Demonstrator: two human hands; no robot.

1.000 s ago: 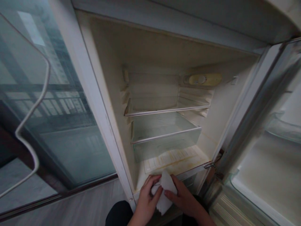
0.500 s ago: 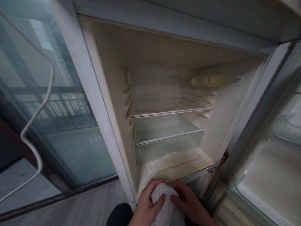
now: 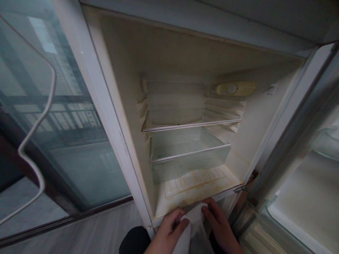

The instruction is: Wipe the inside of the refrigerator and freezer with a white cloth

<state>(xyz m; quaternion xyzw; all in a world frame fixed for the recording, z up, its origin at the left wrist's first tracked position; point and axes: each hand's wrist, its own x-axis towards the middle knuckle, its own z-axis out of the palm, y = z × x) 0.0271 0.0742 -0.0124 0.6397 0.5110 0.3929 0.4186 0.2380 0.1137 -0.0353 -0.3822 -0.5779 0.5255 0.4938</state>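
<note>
A white cloth (image 3: 197,220) hangs between my two hands at the bottom of the view. My left hand (image 3: 171,227) pinches its left side, thumb pressed over the folds. On the other side my right hand (image 3: 215,218) grips the upper right corner. Just beyond the hands stands a fridge with its compartment open; its floor (image 3: 196,185) has ribs and yellow-brown stains. A clear drawer (image 3: 190,165) sits inside, below a glass shelf (image 3: 190,125). The cloth's lower part runs out of the frame.
The fridge door (image 3: 299,197) stands open at the right, with clear door bins. A metal hinge (image 3: 240,188) juts out at the compartment's lower right corner. A white cable (image 3: 34,162) hangs at the left before a glass sliding door (image 3: 87,169). My dark-clad knee (image 3: 134,241) shows below.
The cloth was bunched between my hands; now it is spread wider. My right hand has moved a little right and up, my left slightly down. The view has shifted slightly.
</note>
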